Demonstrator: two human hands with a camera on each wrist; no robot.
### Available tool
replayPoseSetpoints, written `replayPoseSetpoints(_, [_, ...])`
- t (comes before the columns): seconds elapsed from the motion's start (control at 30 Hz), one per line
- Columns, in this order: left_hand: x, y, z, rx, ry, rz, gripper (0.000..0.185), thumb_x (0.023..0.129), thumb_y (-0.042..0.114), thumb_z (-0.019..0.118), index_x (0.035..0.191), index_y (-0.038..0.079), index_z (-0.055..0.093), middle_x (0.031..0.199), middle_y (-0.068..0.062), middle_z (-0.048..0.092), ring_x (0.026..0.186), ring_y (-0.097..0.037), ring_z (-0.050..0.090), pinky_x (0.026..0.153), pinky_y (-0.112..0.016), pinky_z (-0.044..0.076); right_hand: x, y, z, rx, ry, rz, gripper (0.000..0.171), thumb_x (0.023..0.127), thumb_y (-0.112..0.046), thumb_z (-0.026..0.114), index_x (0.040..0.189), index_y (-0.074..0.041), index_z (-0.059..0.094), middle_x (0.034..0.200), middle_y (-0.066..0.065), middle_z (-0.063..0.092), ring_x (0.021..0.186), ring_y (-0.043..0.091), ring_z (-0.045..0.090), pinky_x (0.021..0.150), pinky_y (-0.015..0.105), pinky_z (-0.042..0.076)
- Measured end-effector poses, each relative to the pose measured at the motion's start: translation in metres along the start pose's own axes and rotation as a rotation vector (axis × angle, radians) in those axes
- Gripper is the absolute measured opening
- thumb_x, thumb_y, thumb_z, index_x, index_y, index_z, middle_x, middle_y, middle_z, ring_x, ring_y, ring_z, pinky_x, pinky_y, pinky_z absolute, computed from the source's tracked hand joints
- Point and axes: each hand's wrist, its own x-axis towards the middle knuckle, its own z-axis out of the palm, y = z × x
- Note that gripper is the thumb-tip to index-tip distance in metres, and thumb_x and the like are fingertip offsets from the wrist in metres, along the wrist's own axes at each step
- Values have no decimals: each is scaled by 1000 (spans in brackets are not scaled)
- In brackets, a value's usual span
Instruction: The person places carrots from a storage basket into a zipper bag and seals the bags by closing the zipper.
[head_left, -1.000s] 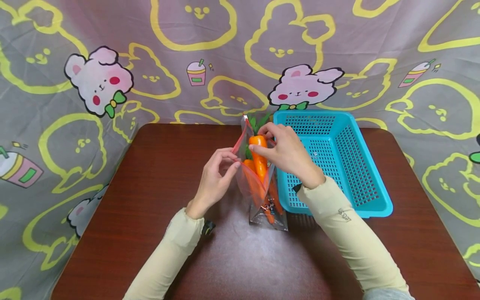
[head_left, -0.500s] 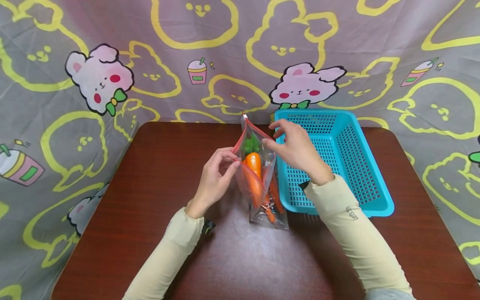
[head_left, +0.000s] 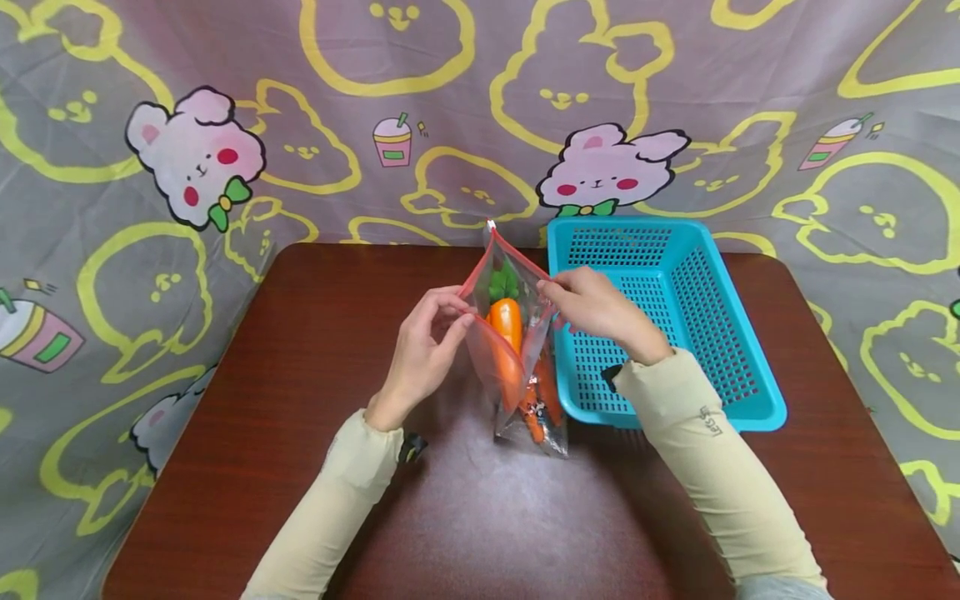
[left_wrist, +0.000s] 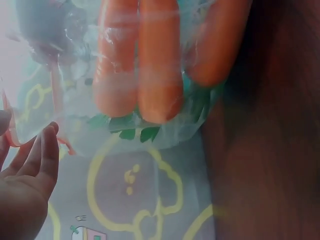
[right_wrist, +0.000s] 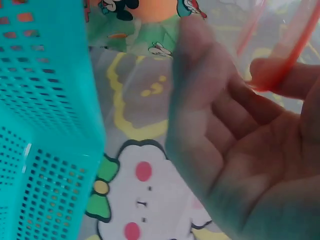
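Observation:
A clear zip bag [head_left: 531,333] with a red-edged mouth stands in the middle of the table, its mouth spread wide. My left hand [head_left: 423,343] pinches the left edge of that mouth between thumb and fingers. On the opposite edge, my right hand [head_left: 603,310] has a pinch grip; the right wrist view shows the red strip [right_wrist: 280,75] between its thumb and finger. Inside lies an orange carrot [head_left: 506,325] with green leaves, and more carrots [left_wrist: 160,65] show through the film in the left wrist view. Cartoon figures are printed on the bag's lower part.
A turquoise plastic basket [head_left: 744,325] with perforated walls stands close to the bag's right side, under my right forearm. The dark red-brown table [head_left: 315,375] reaches back to a patterned cloth [head_left: 450,100] hanging behind it. A white slider [head_left: 491,225] sits at the bag's far corner.
My right hand has let go of a carrot inside the bag, drawn back to the right and taken hold of the bag's right edge. The left hand keeps its grip on the left edge.

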Motion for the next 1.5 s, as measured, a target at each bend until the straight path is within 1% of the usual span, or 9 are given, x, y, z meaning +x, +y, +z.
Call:
replayPoseSetpoints(0.23, [9, 16, -13, -77, 59, 23, 19, 89, -2, 64, 105, -6, 56, 121, -18, 59, 97, -22, 68, 80, -19, 53, -14, -24, -11, 89, 151, -7, 41, 101, -38, 46, 88, -6, 69, 80, 10, 71, 61, 21, 66, 60, 34, 55])
replayPoseSetpoints(0.47, [14, 25, -21, -125, 96, 54, 22, 90, -6, 61, 110, -9, 54, 119, -21, 60, 99, -13, 67, 84, -20, 51, -22, -36, -18, 95, 326, -48, 50, 98, -51, 46, 87, -9, 72, 73, 8, 71, 56, 22, 65, 54, 35, 53])
replayPoseSetpoints(0.7, [12, 26, -22, -131, 63, -55, 40, 94, 0, 58, 131, -3, 43, 123, -18, 58, 99, -6, 64, 79, -20, 52, -20, -39, -11, 204, 336, -37, 46, 97, -45, 51, 88, -4, 71, 72, 11, 70, 54, 24, 67, 56, 35, 57])
replayPoseSetpoints(0.83, [10, 24, -20, -152, 14, -139, 38, 96, 3, 54, 132, -1, 43, 126, -18, 59, 97, -5, 64, 77, -21, 54, -17, -41, -4, 251, 292, -43, 45, 97, -45, 52, 91, -4, 70, 74, 12, 70, 57, 23, 68, 59, 34, 58])
replayPoseSetpoints(1.0, [7, 24, -16, -177, -70, -157, 38, 101, 8, 47, 137, 1, 44, 130, -19, 59, 106, -19, 67, 78, -31, 56, -11, -45, 9, 294, 116, -136, 42, 99, -43, 50, 107, -6, 68, 94, 11, 72, 70, 24, 71, 65, 40, 59])
replayPoseSetpoints(1.17, [7, 31, -17, -261, -170, -249, 47, 104, 27, 34, 142, 1, 41, 136, -22, 53, 116, -35, 60, 85, -29, 54, -10, -47, 23, 136, -33, -275, 40, 99, -34, 54, 134, -17, 57, 113, 5, 67, 84, 26, 67, 68, 41, 58])
replayPoseSetpoints(1.27, [8, 36, -22, -342, -196, -382, 52, 101, 31, 34, 142, 0, 40, 137, -23, 50, 117, -31, 59, 88, -26, 52, -11, -48, 29, 7, -59, -343, 48, 96, -30, 58, 142, -21, 49, 116, 3, 63, 89, 22, 62, 70, 35, 54])
replayPoseSetpoints(1.37, [11, 39, -27, -350, -183, -494, 47, 99, 26, 44, 139, 1, 44, 131, -22, 54, 109, -20, 62, 85, -25, 53, -11, -48, 33, -78, -83, -381, 53, 95, -29, 60, 145, -23, 44, 115, 4, 60, 95, 17, 57, 72, 31, 51])
replayPoseSetpoints(1.5, [13, 39, -35, -297, -181, -545, 40, 94, 9, 54, 133, 0, 50, 121, -21, 58, 91, -9, 62, 78, -23, 54, -10, -47, 33, -115, -125, -389, 56, 94, -30, 62, 146, -22, 43, 117, 6, 56, 100, 16, 56, 76, 31, 51])
